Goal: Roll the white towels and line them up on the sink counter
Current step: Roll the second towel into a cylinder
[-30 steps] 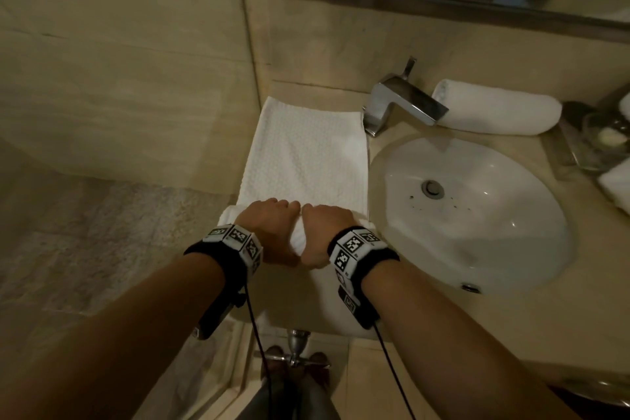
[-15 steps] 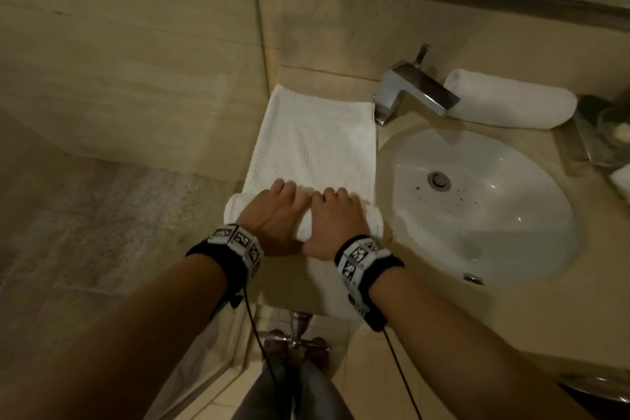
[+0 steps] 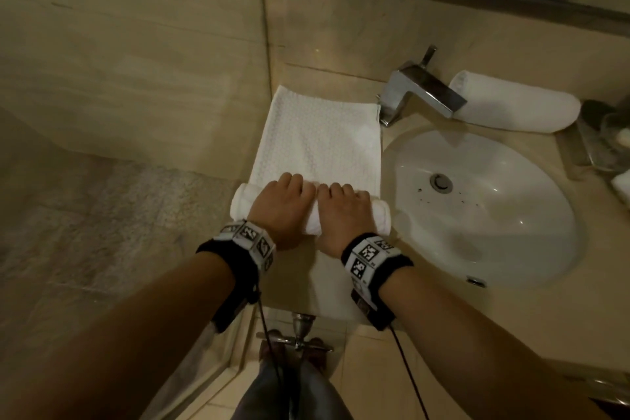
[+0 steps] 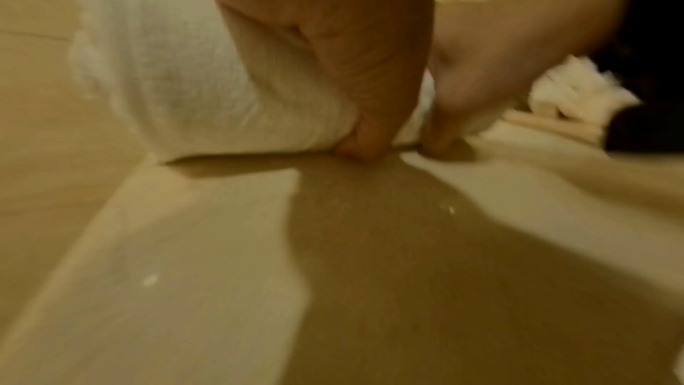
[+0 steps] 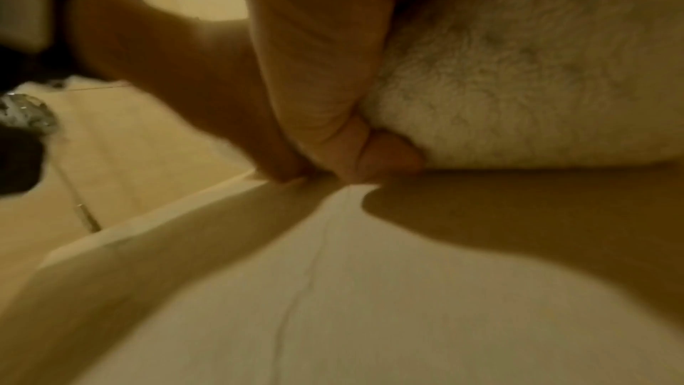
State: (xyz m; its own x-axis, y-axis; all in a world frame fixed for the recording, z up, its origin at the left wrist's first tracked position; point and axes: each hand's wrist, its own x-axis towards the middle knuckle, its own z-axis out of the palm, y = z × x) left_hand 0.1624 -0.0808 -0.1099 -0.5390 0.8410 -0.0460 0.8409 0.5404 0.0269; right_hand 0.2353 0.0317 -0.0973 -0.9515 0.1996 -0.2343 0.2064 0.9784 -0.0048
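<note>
A white towel (image 3: 317, 140) lies flat on the beige sink counter (image 3: 324, 283), left of the basin. Its near end is wound into a roll (image 3: 240, 204). My left hand (image 3: 279, 204) and right hand (image 3: 341, 211) sit side by side on top of the roll, fingers curled over it. In the left wrist view the roll (image 4: 166, 69) rests on the counter with my thumb tucked behind it. In the right wrist view the roll (image 5: 518, 69) bulges above my right thumb. A finished rolled towel (image 3: 511, 102) lies behind the faucet.
The white oval sink (image 3: 511, 225) lies just right of the towel, with the chrome faucet (image 3: 422, 89) at its back. A tray with glassware (image 3: 600, 143) and another white cloth (image 3: 622, 186) are at the far right. The counter's left edge drops to the floor.
Both hands have pushed the roll away from me along the towel. The roll has grown thicker and the flat stretch shorter.
</note>
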